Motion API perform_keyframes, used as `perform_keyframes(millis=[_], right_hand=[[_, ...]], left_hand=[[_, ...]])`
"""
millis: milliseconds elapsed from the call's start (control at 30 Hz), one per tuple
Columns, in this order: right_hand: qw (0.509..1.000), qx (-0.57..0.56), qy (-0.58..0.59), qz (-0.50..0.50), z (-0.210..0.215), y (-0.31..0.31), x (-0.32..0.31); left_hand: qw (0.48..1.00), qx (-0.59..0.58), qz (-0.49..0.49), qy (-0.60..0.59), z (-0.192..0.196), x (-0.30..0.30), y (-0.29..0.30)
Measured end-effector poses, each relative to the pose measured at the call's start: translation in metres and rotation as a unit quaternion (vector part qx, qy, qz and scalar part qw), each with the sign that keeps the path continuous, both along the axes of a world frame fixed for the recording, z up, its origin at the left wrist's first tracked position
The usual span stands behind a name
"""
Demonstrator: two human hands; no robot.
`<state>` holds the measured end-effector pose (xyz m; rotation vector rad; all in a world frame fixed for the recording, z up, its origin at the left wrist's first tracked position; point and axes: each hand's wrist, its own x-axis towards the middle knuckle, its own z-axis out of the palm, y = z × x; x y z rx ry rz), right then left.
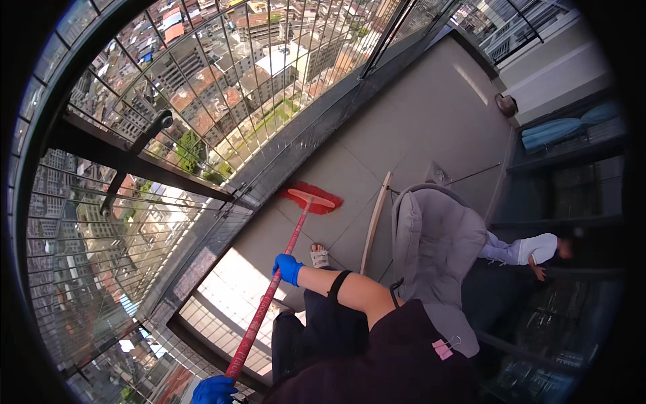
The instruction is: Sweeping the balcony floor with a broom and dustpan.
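Observation:
A broom (268,295) with red bristles and a red patterned handle slants across the tiled balcony floor. Its bristle head (313,199) rests on the tiles near the railing's base. My right hand (288,269), in a blue glove, is wrapped round the middle of the handle. Lower down, at the picture's bottom edge, my left hand (214,390), also blue-gloved, closes on the handle's upper end; part of it is cut off. My sandalled foot (319,256) stands just behind the broom head.
A grey cushioned chair (437,236) stands to the right, beside a long wooden strip (375,222). Beyond it lies a thin rod (474,173). Wire railing (222,87) runs along the left, over a city far below. A person (535,250) appears by the dark glass at right.

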<state>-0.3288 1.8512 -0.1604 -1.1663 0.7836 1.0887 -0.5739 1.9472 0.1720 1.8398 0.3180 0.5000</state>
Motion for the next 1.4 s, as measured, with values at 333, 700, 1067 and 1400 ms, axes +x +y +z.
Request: perform_keyframes(millis=[333, 700, 1067, 1400], right_hand=[[0.989, -0.076, -0.092, -0.088, -0.019, -0.143, 0.280], [0.924, 0.178, 0.258, -0.217, 0.079, -0.056, 0.078], [0.986, -0.014, -0.007, -0.164, -0.021, -0.140, 0.271], [0.968, 0.111, -0.001, -0.225, 0.059, -0.209, 0.257]], left_hand=[[0.981, -0.167, -0.085, 0.053, -0.054, 0.253, -0.081], [0.982, 0.165, 0.006, -0.094, 0.170, 0.270, -0.057], [0.983, -0.118, -0.089, 0.110, -0.019, 0.261, -0.079], [0.983, 0.002, -0.182, 0.028, 0.052, 0.368, -0.065]])
